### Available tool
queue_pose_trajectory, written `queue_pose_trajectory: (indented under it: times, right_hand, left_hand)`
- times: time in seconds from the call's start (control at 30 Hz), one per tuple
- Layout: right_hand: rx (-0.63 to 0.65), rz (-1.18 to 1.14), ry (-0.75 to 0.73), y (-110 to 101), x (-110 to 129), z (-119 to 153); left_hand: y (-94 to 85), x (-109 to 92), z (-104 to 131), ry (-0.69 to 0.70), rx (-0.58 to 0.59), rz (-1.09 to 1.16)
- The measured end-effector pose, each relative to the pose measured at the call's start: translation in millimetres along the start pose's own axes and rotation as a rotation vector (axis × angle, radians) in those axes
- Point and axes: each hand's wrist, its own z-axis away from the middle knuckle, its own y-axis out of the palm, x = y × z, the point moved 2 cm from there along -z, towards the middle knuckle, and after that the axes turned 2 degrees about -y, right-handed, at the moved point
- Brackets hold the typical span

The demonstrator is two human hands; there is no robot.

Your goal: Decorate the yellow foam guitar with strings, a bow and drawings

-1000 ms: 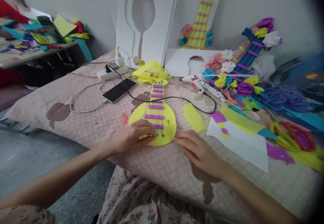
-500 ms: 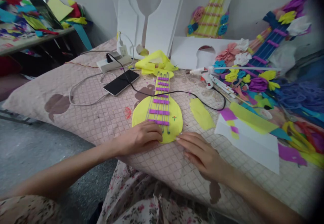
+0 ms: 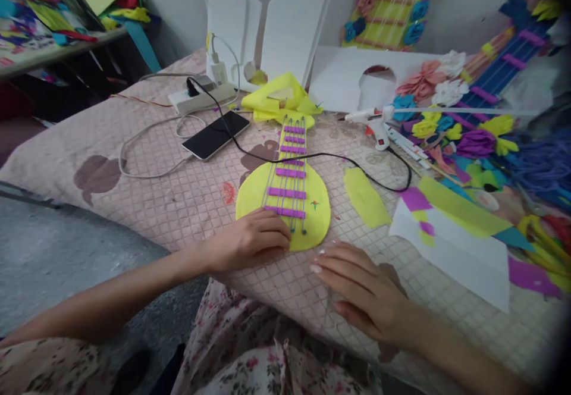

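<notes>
A yellow toy guitar (image 3: 285, 190), with purple strips across it and thin grey strings running lengthwise, lies flat on the quilted cloth. A small red-and-green mark shows on its body. My left hand (image 3: 252, 239) is on the guitar's lower left edge, fingers curled together over it; the fingertips and whatever is under them are hidden. My right hand (image 3: 368, 291) hovers or rests just off the lower right edge, fingers stretched out, holding nothing. Crumpled yellow crepe paper (image 3: 281, 100) is bunched at the guitar's head.
A black cord crosses over the guitar's neck to a glue gun (image 3: 377, 126). A phone (image 3: 216, 135) and a power strip (image 3: 203, 99) are at the back left. A yellow paper piece (image 3: 366, 198), a white sheet (image 3: 455, 252) and a flowered blue guitar (image 3: 502, 80) are on the right.
My right hand has drawn back from the guitar's lower right edge, leaving a gap. My left hand stays on the guitar. The view has shifted slightly.
</notes>
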Motion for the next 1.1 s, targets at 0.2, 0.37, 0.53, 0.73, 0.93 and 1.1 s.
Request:
queue_pose_trajectory:
  times: [0.2,0.37,0.53,0.73,0.93,1.1]
  right_hand:
    - [0.047,-0.010,-0.067,11,-4,-17]
    - [-0.072,-0.130,-0.058,-2,0,-2]
    - [-0.159,-0.073,0.166,-6,-7,20]
    - [-0.218,-0.217,0.297,-4,-12,25]
    - [-0.475,-0.613,0.664,3,-25,30]
    - [-0.663,-0.925,0.844,11,-37,35]
  left_hand:
    - [-0.4,0,1,-0.001,-0.001,-0.002]
    - [-2.6,-3,0,0.046,-0.028,-0.054]
    - [-4.6,-10,-1,0.205,0.119,-0.282]
    - [-3.3,-12,7,0.385,0.164,-0.503]
    - [-7.9,-12,7,0.337,0.195,-0.404]
    - [-5.5,-16,-6,0.277,0.231,-0.440]
